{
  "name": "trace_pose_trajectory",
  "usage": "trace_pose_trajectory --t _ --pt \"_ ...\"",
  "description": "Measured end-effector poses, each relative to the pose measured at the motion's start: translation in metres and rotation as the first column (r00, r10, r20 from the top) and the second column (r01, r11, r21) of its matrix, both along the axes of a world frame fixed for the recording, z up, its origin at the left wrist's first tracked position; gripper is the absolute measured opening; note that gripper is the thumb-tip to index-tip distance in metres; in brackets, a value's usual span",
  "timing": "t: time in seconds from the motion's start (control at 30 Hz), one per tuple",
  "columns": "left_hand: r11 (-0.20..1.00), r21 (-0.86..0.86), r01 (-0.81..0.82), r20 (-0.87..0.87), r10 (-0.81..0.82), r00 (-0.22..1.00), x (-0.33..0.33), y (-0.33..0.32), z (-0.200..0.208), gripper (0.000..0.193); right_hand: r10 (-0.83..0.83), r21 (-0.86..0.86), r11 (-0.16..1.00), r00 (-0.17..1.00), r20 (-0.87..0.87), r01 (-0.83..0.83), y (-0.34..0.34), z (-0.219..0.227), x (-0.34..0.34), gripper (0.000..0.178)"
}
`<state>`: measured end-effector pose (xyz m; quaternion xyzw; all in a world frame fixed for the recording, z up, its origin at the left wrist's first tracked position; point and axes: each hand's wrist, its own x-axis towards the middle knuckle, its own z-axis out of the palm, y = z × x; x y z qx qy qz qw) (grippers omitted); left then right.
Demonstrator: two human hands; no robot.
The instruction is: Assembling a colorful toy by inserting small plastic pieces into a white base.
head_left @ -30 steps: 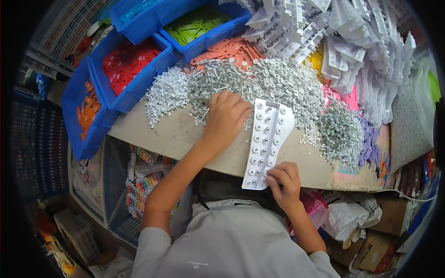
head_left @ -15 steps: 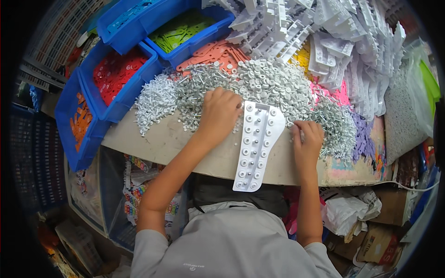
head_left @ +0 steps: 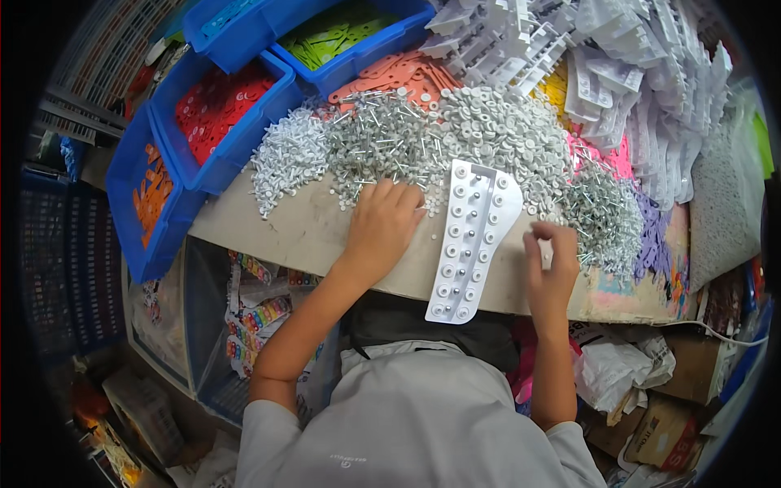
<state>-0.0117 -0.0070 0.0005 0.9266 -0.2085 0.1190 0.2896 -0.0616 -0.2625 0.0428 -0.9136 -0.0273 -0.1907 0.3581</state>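
A white plastic tray [head_left: 474, 244], wide at its far right corner, lies on the tabletop between my hands. Round white caps sit in two rows along it, with a line of metal pins down the middle. My left hand [head_left: 382, 226] is bunched closed just left of the tray, by the near edge of a heap of metal pins [head_left: 382, 138]. What its fingertips hold, if anything, is hidden. To the tray's right, my right hand [head_left: 556, 259] has thumb and forefinger pinched together near a heap of white caps [head_left: 504, 134]; anything between them is too small to make out.
Small white pegs [head_left: 289, 154] are heaped at left beside blue bins [head_left: 203, 175] of coloured flat pieces. More metal pins [head_left: 602, 207] and purple pieces [head_left: 652, 236] lie at right. White plastic parts [head_left: 643, 106] pile up behind, beside a bulging clear bag [head_left: 724, 187].
My left hand has drawn back toward me from the pin heap. My right hand has come slightly away from the caps, its fingers now pinched. The whole view has shifted a little.
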Motion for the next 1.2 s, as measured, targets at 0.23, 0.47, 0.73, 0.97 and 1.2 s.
trace_pose_trajectory --t 0.23,0.47,0.73,0.97,1.2 --pt "0.995 0.104 0.006 0.145 -0.021 0.989 -0.005 0.000 -0.016 0.015 0.160 -0.040 0.986 0.985 -0.071 -0.163 0.009 0.006 -0.041 0.016" --pt "0.999 -0.051 0.020 0.075 -0.016 0.997 -0.024 0.010 -0.013 0.018 0.171 0.088 0.984 0.969 -0.177 -0.157 0.014 0.005 -0.058 0.014" --pt "0.980 -0.199 -0.028 0.031 0.035 0.999 -0.023 0.011 -0.010 0.015 0.340 0.326 0.916 0.885 -0.319 -0.234 0.025 0.013 -0.071 0.013" --pt "0.995 -0.098 0.015 0.008 -0.015 1.000 -0.019 0.015 -0.007 0.016 0.345 0.222 0.932 0.887 -0.308 -0.286 0.033 0.005 -0.075 0.013" --pt "0.990 -0.137 -0.034 0.075 0.044 0.996 -0.023 0.017 -0.011 0.020 0.325 0.169 0.943 0.902 -0.284 -0.286 0.034 -0.007 -0.080 0.018"
